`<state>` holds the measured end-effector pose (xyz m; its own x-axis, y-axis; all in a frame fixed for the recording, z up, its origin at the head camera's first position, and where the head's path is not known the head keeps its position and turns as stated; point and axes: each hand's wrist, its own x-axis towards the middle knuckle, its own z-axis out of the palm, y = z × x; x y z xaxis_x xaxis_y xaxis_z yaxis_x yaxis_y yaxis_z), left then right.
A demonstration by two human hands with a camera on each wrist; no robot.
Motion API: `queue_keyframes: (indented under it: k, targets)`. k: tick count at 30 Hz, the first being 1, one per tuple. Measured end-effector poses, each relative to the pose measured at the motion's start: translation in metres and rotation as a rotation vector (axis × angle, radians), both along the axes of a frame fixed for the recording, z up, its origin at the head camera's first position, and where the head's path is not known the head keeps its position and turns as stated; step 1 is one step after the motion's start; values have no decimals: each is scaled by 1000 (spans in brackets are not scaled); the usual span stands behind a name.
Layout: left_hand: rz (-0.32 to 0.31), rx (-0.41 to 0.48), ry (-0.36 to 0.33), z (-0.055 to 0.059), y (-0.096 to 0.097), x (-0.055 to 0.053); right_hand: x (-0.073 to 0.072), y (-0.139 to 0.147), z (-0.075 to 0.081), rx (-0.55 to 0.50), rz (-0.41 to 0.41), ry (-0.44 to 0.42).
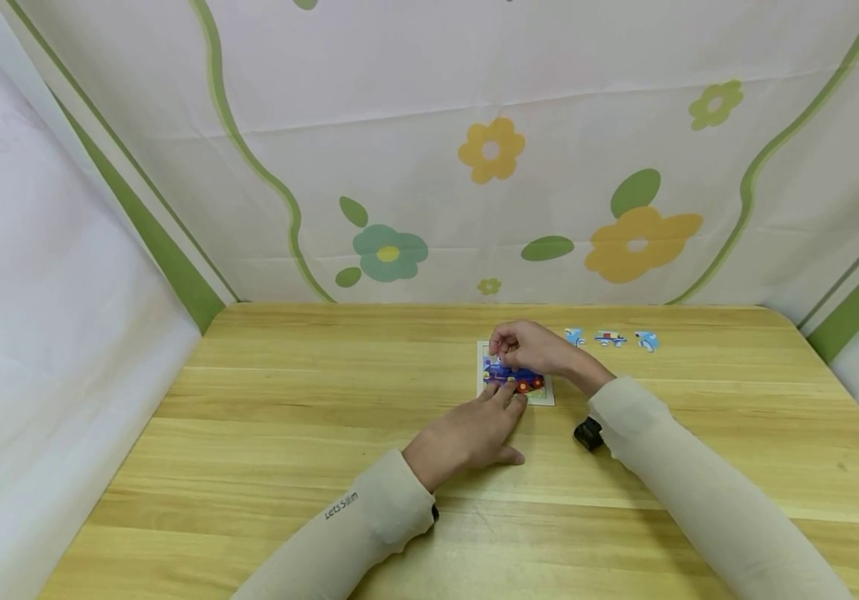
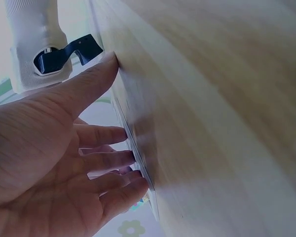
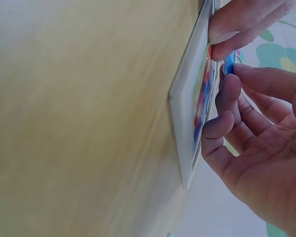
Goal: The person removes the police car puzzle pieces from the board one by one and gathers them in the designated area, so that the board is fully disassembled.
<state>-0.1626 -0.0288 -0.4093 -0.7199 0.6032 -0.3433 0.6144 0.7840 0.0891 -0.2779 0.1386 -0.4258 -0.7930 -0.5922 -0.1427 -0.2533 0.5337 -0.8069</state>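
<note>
A small jigsaw puzzle board (image 1: 548,399) with a white border lies flat on the wooden table, showing a blue and red vehicle picture. My left hand (image 1: 466,433) rests its nearly straight fingertips on the near edge of the board, with the thumb spread out to the side. Above the board's far part is my right hand (image 1: 537,348). In the right wrist view it pinches a small blue puzzle piece (image 3: 229,63) between thumb and index finger, close over the picture. Part of the picture is hidden beneath both hands.
To the right of the board, 3 loose puzzle pieces lie in a row: a left one (image 1: 573,337), a middle one (image 1: 610,338) and a right one (image 1: 647,341). A black device (image 1: 589,434) sits at the right cuff. Behind the table hangs a flowered curtain (image 1: 414,167).
</note>
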Motion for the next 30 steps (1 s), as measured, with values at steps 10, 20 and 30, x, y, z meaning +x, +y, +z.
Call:
queue_keyframes:
  k: [10, 20, 30]
  targets:
    - [9, 7, -14, 0, 0, 0, -4, 14, 6, 17, -38, 59]
    - [14, 20, -16, 0, 0, 1, -4, 35, 15, -1, -98, 38]
    - [20, 14, -26, -1, 2, 1, -2, 64, 24, -4, -202, 32]
